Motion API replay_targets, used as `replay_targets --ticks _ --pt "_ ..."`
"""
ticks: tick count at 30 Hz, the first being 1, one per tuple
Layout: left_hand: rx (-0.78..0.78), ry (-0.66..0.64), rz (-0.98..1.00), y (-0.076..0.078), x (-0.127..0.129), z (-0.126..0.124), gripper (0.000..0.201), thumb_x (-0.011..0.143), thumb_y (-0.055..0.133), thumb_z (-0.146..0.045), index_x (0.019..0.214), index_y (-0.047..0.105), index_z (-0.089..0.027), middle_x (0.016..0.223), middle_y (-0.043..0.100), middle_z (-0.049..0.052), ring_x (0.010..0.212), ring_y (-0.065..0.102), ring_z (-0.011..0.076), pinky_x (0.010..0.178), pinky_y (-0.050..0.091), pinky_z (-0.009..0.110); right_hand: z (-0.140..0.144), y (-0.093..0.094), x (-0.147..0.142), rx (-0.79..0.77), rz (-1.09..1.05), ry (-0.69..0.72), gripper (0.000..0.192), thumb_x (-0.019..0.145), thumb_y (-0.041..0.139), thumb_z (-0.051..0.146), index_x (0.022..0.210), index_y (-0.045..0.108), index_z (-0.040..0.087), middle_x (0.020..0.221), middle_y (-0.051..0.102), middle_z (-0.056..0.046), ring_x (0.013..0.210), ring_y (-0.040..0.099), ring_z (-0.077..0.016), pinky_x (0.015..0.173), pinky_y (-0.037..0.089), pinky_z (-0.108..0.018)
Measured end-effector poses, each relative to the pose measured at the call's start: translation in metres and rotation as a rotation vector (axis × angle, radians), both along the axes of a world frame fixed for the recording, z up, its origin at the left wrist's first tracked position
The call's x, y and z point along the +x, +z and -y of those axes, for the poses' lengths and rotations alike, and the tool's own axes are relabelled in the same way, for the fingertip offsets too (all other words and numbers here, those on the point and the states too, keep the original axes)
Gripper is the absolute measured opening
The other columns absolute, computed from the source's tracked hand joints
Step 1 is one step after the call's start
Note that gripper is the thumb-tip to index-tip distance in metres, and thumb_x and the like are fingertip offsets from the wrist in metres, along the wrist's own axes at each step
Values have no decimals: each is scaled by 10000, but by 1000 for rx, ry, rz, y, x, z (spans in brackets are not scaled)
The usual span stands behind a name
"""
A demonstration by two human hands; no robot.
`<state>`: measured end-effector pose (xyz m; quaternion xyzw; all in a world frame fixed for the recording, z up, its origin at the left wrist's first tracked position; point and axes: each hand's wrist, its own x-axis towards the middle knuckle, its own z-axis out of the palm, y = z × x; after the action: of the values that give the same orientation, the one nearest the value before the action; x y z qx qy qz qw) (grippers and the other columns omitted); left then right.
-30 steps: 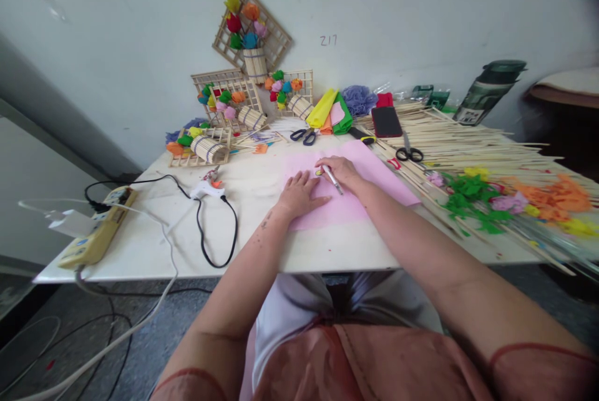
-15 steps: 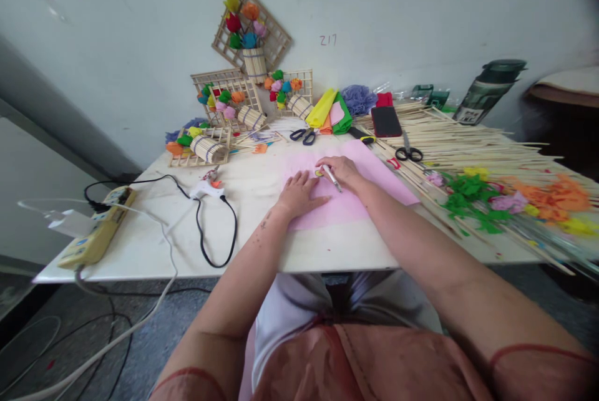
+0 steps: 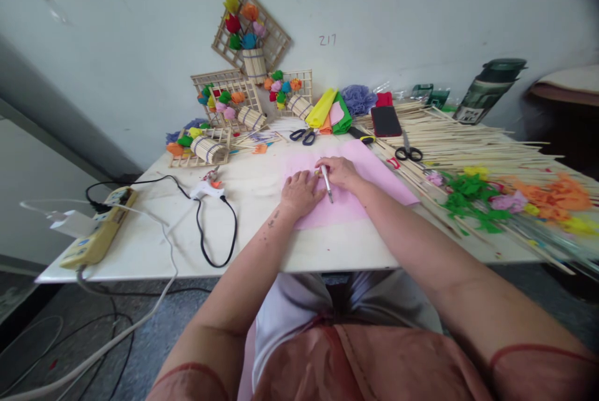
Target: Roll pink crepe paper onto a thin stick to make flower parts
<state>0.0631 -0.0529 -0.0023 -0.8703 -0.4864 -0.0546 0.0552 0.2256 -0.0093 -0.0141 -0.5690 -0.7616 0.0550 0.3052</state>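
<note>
Head view: pen (image 3: pixel 327 183) swings closer to left hand (image 3: pixel 302 194)

Pink sheet (image 3: pixel 384 176) lies flat on white table (image 3: pixel 262 220), in front of the person; right hand (image 3: pixel 341 173) closed round the pen, fingers bunched near its far end; left hand palm down on the sheet, fingers loosely spread, gripping nothing

Changed in the last half second: pen's near end has turned leftward, pointing more toward the person; left hand has edged right, thumb beside the pen; small yellow piece (image 3: pixel 317 173) by the right fingertips shows less

Judgement: sheet held steady while pen works round the piece; any mark there is hidden by fingers
</note>
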Motion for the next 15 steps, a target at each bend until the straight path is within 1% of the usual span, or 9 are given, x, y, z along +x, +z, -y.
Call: replay_targets --ticks 3,7,9,15 --pt "1 3 1 0 1 0 544 912 263 -537 1346 386 -234 1364 405 96 1246 352 251 1001 298 406 -2 -3 2 -6 -117 17 210 712 592 247 907 668 259 799 686 15 692 604 -139 628 433 -237" --pt "20 4 4 -1 1 -1 532 904 289 -537 1334 403 -246 1348 424 80 1233 368 240 997 305 394 -8 -10 6 6 -313 -34 168 718 568 255 858 656 228 655 647 31 604 586 -127 575 433 -226" --pt "22 4 8 -2 1 -1 536 900 292 -546 1335 398 -253 1346 426 74 1231 370 237 997 304 393 -11 -13 8 5 -350 -25 165 700 577 242 846 651 224 653 647 31 607 591 -130 579 445 -230" --pt "11 18 -9 -2 1 -1 542 896 278 -563 1344 378 -275 1372 397 58 1254 343 233 1011 286 395 -12 -14 10 -31 -356 25 193 667 598 181 848 641 228 724 677 14 681 625 -146 632 482 -254"
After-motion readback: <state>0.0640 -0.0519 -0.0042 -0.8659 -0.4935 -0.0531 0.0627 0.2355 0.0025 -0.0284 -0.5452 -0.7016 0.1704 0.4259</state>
